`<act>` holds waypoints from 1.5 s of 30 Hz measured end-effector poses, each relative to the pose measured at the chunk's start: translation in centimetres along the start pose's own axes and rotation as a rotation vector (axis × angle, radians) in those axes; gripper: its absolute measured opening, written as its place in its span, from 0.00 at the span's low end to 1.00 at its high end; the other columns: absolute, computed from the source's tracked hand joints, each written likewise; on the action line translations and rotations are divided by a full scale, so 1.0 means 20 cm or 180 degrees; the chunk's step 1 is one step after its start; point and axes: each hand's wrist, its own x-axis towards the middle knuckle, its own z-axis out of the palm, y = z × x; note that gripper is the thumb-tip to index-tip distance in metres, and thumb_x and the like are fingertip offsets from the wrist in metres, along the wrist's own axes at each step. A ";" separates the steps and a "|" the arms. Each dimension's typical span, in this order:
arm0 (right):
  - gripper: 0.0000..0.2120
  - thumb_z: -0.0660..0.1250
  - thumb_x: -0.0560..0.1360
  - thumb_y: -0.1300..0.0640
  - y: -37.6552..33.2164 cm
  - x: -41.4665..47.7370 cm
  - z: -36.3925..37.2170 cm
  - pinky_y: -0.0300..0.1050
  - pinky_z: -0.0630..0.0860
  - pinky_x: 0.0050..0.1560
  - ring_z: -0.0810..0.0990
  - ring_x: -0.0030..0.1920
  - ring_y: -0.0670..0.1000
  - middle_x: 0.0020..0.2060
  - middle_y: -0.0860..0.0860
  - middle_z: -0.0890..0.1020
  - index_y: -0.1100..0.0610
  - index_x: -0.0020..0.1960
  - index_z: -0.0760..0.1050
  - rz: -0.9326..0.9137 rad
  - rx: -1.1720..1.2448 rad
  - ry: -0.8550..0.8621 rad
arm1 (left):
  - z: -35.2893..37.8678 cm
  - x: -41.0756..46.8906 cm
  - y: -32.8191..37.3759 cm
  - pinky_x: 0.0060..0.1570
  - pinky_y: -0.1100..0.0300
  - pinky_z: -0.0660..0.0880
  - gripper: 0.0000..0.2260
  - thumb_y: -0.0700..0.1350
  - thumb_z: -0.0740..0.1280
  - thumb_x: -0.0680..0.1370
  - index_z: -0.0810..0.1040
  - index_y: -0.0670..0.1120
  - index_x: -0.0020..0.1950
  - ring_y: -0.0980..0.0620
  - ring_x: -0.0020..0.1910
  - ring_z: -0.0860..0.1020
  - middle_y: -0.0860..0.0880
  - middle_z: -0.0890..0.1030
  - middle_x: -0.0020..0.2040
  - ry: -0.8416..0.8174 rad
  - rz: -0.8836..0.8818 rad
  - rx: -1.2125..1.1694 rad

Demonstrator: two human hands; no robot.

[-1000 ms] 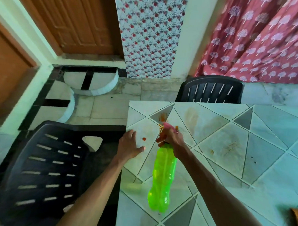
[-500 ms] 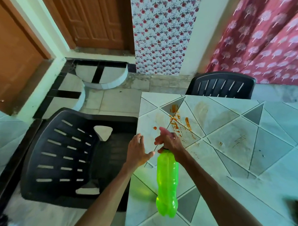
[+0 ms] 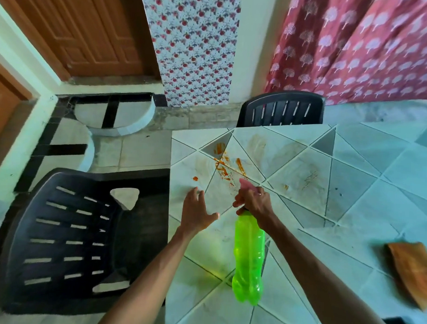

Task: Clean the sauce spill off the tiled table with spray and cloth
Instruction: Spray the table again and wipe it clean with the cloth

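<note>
My right hand point(image 3: 253, 202) grips the pink spray head of a bright green spray bottle point(image 3: 249, 257), held above the tiled table point(image 3: 351, 215) with the nozzle pointing at the sauce spill point(image 3: 225, 166). The spill is a set of orange-red smears and a drop near the table's far left corner. My left hand point(image 3: 196, 213) hovers open with spread fingers near the table's left edge, just left of the bottle. An orange-brown cloth point(image 3: 414, 270) lies on the table at the right.
A black plastic chair point(image 3: 67, 239) stands against the table's left side, and a second black chair point(image 3: 282, 109) at its far side. Faint brown stains mark the tiles right of the spill. Curtains and a wooden door lie beyond.
The bottle and my right hand have drawn back from the spill, which now shows in full. My left hand has lifted off the table edge. The view has shifted, and the cloth has come into sight.
</note>
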 end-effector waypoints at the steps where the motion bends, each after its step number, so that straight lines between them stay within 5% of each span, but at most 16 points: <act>1: 0.12 0.61 0.75 0.65 0.01 0.01 -0.05 0.51 0.80 0.33 0.80 0.32 0.58 0.30 0.59 0.80 0.67 0.54 0.80 0.0067 0.0050 0.0115 | 0.01 0.01 0.05 0.75 0.51 0.53 0.48 0.68 0.59 0.64 0.60 0.40 0.76 0.41 0.77 0.54 0.38 0.56 0.78 -0.0040 0.0092 0.0062; 5: 0.11 0.62 0.74 0.66 0.02 0.02 -0.26 0.53 0.81 0.35 0.81 0.32 0.59 0.35 0.63 0.82 0.67 0.54 0.77 0.0281 0.0266 0.0489 | 0.07 0.05 0.20 0.76 0.50 0.51 0.53 0.73 0.52 0.62 0.57 0.39 0.77 0.42 0.78 0.53 0.38 0.55 0.78 -0.0146 0.0325 0.0203; 9: 0.06 0.63 0.74 0.66 0.04 0.00 -0.48 0.53 0.82 0.36 0.81 0.33 0.58 0.33 0.60 0.82 0.62 0.43 0.78 0.0268 0.0394 0.0818 | 0.14 0.07 0.37 0.76 0.48 0.50 0.46 0.66 0.66 0.71 0.54 0.41 0.79 0.41 0.78 0.50 0.41 0.51 0.80 -0.0376 0.0461 0.0351; 15: 0.06 0.61 0.77 0.65 0.08 -0.07 -0.75 0.48 0.81 0.33 0.79 0.34 0.57 0.37 0.62 0.80 0.61 0.49 0.77 0.0225 0.0553 0.1029 | 0.23 0.08 0.56 0.76 0.45 0.52 0.49 0.66 0.68 0.70 0.51 0.41 0.79 0.41 0.78 0.50 0.43 0.50 0.80 -0.0442 0.0517 0.0410; 19: 0.15 0.59 0.75 0.68 0.11 -0.12 -0.91 0.46 0.74 0.33 0.74 0.36 0.58 0.37 0.62 0.73 0.75 0.59 0.70 0.0310 0.0852 0.1253 | 0.30 0.05 0.66 0.76 0.45 0.51 0.50 0.66 0.69 0.69 0.50 0.42 0.80 0.41 0.78 0.49 0.43 0.50 0.80 -0.0392 0.0568 0.0391; 25: 0.07 0.61 0.76 0.66 0.19 -0.22 -1.09 0.45 0.78 0.31 0.77 0.29 0.56 0.37 0.62 0.80 0.64 0.47 0.78 0.0379 0.0885 0.1587 | 0.36 0.03 0.72 0.76 0.45 0.50 0.51 0.67 0.68 0.70 0.48 0.43 0.80 0.41 0.79 0.49 0.43 0.49 0.80 -0.0381 0.0557 0.0441; 28: 0.08 0.60 0.74 0.68 0.25 -0.25 -1.11 0.50 0.76 0.34 0.77 0.32 0.57 0.36 0.62 0.77 0.67 0.51 0.76 0.0430 0.1006 0.1627 | 0.38 0.00 0.69 0.76 0.45 0.51 0.51 0.69 0.67 0.69 0.49 0.42 0.80 0.41 0.79 0.49 0.43 0.49 0.80 -0.0361 0.0508 0.0449; 34: 0.08 0.62 0.76 0.64 0.35 -0.31 -1.02 0.50 0.82 0.35 0.81 0.34 0.57 0.36 0.61 0.82 0.59 0.43 0.78 0.0486 0.0588 0.1008 | 0.36 -0.07 0.57 0.75 0.45 0.53 0.52 0.70 0.69 0.68 0.53 0.40 0.79 0.40 0.78 0.52 0.40 0.51 0.79 -0.0172 0.0317 0.0405; 38: 0.11 0.61 0.77 0.64 0.38 -0.33 -0.89 0.47 0.79 0.32 0.79 0.34 0.57 0.36 0.63 0.78 0.69 0.54 0.78 0.0477 0.0532 0.0747 | 0.32 -0.12 0.45 0.76 0.45 0.52 0.52 0.70 0.69 0.68 0.52 0.41 0.79 0.41 0.78 0.50 0.41 0.50 0.80 -0.0129 0.0207 0.0344; 42: 0.15 0.62 0.79 0.61 0.40 -0.34 -0.72 0.47 0.81 0.33 0.84 0.37 0.57 0.41 0.63 0.84 0.59 0.65 0.77 0.0343 0.0320 0.0299 | 0.28 -0.19 0.29 0.76 0.46 0.50 0.51 0.70 0.67 0.70 0.49 0.42 0.80 0.42 0.79 0.48 0.43 0.47 0.81 -0.0115 0.0087 0.0321; 45: 0.15 0.62 0.77 0.63 0.37 -0.36 -0.56 0.47 0.81 0.32 0.82 0.33 0.57 0.34 0.62 0.82 0.63 0.62 0.79 0.0339 0.0231 0.0080 | 0.24 -0.24 0.18 0.76 0.47 0.48 0.50 0.72 0.62 0.70 0.50 0.42 0.80 0.42 0.79 0.48 0.43 0.49 0.81 -0.0077 0.0041 0.0340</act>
